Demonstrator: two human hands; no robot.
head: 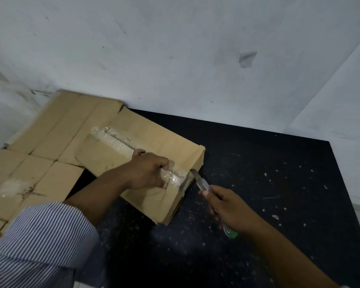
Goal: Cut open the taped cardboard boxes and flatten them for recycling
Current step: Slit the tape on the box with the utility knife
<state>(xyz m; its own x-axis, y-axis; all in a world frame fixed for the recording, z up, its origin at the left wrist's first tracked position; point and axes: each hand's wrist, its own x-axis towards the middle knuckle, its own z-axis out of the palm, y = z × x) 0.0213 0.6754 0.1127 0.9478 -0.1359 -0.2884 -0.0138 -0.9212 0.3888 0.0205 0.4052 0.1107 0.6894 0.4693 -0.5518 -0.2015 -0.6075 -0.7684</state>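
- Cardboard box (154,142) on desk (268,163); L hand (149,171) fingers curl round its tape strip (176,179).
- R hand (227,208) fingers grip knife (203,183), tip at tape end, beside L fingers.

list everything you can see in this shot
cardboard box: 1, brown, on the table under the left hand
tape strip: 1, clear, along the box's top seam
flattened cardboard: at least 1 sheet, brown, left of the box, by the wall
knife: 1, clear with green end, blade tip at the box's taped edge
table: 1, black with pale specks
wall: white, behind the table
sleeve: 1, striped, left arm
left hand: 1, grips the tape strip
right hand: 1, holds the knife
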